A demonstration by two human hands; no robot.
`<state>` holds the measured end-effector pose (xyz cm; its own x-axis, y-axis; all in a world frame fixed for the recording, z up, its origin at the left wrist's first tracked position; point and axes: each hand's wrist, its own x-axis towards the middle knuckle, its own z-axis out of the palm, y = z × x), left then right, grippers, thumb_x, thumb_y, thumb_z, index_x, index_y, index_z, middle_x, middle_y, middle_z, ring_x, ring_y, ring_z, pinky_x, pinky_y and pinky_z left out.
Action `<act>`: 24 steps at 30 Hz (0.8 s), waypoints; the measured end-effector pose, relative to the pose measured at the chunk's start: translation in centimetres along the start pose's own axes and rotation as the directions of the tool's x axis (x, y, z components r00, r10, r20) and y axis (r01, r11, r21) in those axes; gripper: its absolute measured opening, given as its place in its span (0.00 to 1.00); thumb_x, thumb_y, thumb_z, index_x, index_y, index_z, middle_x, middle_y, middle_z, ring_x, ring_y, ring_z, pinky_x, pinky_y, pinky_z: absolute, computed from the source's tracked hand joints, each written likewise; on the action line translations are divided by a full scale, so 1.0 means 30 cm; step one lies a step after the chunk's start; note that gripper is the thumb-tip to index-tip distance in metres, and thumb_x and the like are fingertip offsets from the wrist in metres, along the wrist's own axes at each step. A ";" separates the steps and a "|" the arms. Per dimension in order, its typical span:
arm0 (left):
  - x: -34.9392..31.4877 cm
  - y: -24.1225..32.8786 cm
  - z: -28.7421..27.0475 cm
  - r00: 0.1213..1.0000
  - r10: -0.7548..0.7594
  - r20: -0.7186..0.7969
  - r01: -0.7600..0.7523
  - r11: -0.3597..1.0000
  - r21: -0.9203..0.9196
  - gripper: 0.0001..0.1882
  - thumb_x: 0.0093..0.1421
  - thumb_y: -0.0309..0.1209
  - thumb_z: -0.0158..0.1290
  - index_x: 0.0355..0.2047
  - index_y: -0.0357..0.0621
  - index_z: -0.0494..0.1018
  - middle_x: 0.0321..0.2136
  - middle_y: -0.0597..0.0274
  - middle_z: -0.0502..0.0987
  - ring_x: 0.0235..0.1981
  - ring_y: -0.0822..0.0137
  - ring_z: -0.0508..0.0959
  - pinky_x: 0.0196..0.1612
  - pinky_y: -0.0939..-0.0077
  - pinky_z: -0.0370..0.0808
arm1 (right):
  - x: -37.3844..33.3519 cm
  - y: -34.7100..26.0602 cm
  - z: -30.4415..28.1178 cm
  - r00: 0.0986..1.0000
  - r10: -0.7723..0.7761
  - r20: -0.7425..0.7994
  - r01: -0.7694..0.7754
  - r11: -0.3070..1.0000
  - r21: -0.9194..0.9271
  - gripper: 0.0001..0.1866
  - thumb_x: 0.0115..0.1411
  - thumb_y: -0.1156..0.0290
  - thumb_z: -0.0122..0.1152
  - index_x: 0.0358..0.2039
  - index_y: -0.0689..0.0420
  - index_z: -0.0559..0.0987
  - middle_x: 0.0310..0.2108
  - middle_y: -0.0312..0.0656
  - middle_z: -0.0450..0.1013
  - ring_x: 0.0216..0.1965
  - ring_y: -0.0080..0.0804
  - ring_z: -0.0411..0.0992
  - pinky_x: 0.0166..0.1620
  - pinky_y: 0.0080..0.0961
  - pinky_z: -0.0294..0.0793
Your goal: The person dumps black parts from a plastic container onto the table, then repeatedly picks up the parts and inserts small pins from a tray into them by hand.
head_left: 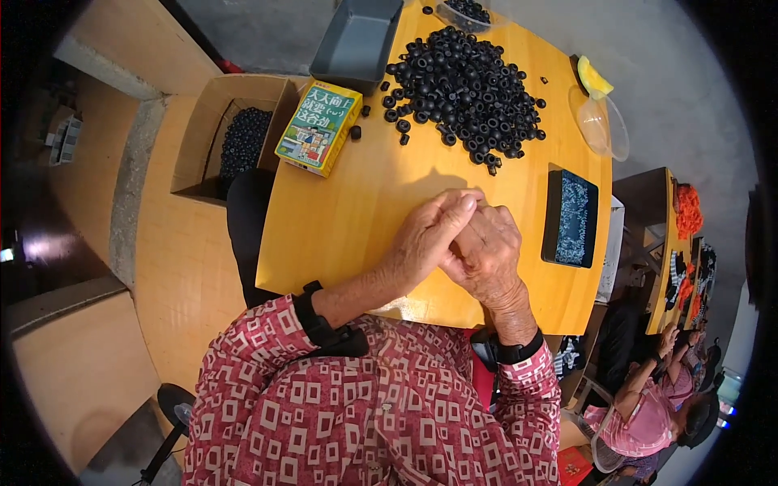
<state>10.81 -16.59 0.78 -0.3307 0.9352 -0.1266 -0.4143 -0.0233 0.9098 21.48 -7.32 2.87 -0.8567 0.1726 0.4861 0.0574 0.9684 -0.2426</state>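
Note:
Over the near part of the yellow wooden table (340,235), my two hands are brought together and overlap. My left hand (428,235) is closed against the right one, its thumb lying across on top. Curled fingers and knuckles show on my right hand (489,251), also closed. Whatever lies between the palms, if anything, is hidden. Just beyond the hands spreads a big pile of small black rubber-like caps (470,93), round and hollow. To the right lies a black rectangular tray (550,235) holding many tiny pale bits.
A yellow-green box (319,130) and a grey bin (352,40) stand at the left edge. A cardboard box (194,154) of black parts sits lower left. Clear tubs (601,134) and a yellow piece (594,78) lie far right. Other people (648,413) sit at right.

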 end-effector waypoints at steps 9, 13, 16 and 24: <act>0.004 0.015 0.011 1.000 0.014 0.007 -0.014 0.999 0.030 0.31 0.74 0.51 0.34 0.56 0.33 0.69 0.49 0.51 0.75 0.54 0.63 0.74 0.61 0.70 0.67 | -0.016 -0.002 0.014 1.000 0.022 -0.018 -0.021 0.999 0.041 0.10 0.45 0.70 0.72 0.26 0.59 0.79 0.23 0.40 0.73 0.25 0.38 0.71 0.30 0.32 0.66; -0.008 0.029 0.002 0.999 -0.001 -0.040 -0.004 0.993 -0.120 0.30 0.74 0.50 0.37 0.56 0.33 0.68 0.50 0.49 0.76 0.54 0.62 0.74 0.60 0.68 0.68 | -0.005 -0.008 -0.010 0.994 0.045 -0.097 -0.044 0.999 0.017 0.11 0.46 0.71 0.73 0.21 0.57 0.76 0.20 0.39 0.69 0.23 0.38 0.67 0.29 0.32 0.65; -0.023 0.032 -0.033 0.994 -0.048 -0.098 0.029 0.981 -0.194 0.21 0.72 0.43 0.46 0.52 0.36 0.72 0.41 0.57 0.78 0.46 0.70 0.77 0.51 0.76 0.72 | -0.002 -0.011 -0.031 0.988 0.027 -0.155 -0.032 0.999 -0.031 0.14 0.45 0.72 0.74 0.19 0.56 0.73 0.19 0.37 0.65 0.21 0.37 0.64 0.29 0.32 0.64; -0.106 0.031 -0.080 0.998 0.055 -0.021 -0.055 0.998 0.004 0.14 0.67 0.30 0.53 0.49 0.34 0.73 0.35 0.61 0.79 0.39 0.75 0.78 0.46 0.78 0.74 | 0.008 -0.021 -0.030 0.992 0.014 -0.124 -0.015 1.000 -0.003 0.17 0.47 0.67 0.74 0.18 0.56 0.70 0.17 0.39 0.60 0.21 0.39 0.62 0.28 0.34 0.62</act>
<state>9.44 -20.45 1.07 -0.3704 0.9250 -0.0844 -0.3920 -0.0733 0.9170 21.69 -7.72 3.88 -0.7856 0.2075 0.5829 0.0720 0.9663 -0.2470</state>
